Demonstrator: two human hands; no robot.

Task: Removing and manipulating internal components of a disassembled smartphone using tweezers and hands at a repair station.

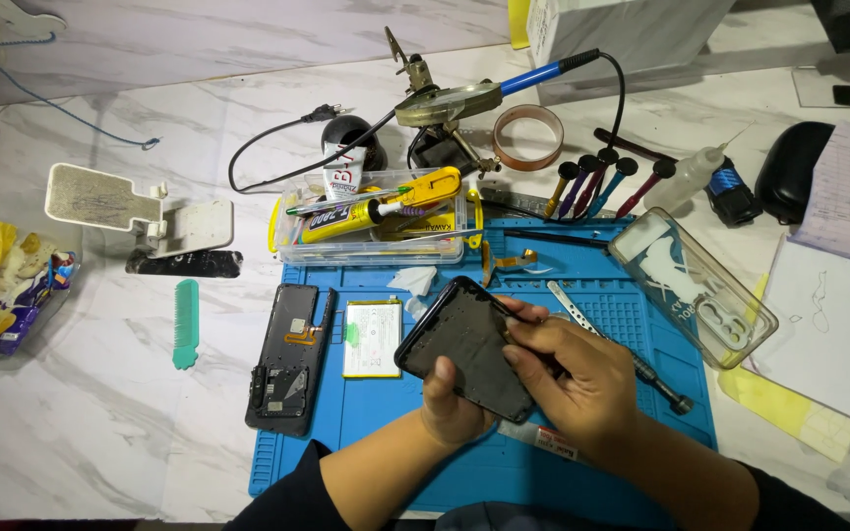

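Risk: black phone back cover [466,346], centre frame over the blue repair mat [376,413], could slip or flex and crack if pried unevenly, my read. Left hand [453,403] clamps its lower edge, thumb on the inner face. Right hand [575,372] pinches the right edge, fingers curled tight. Phone frame [290,359] and battery [373,337] lie just left.
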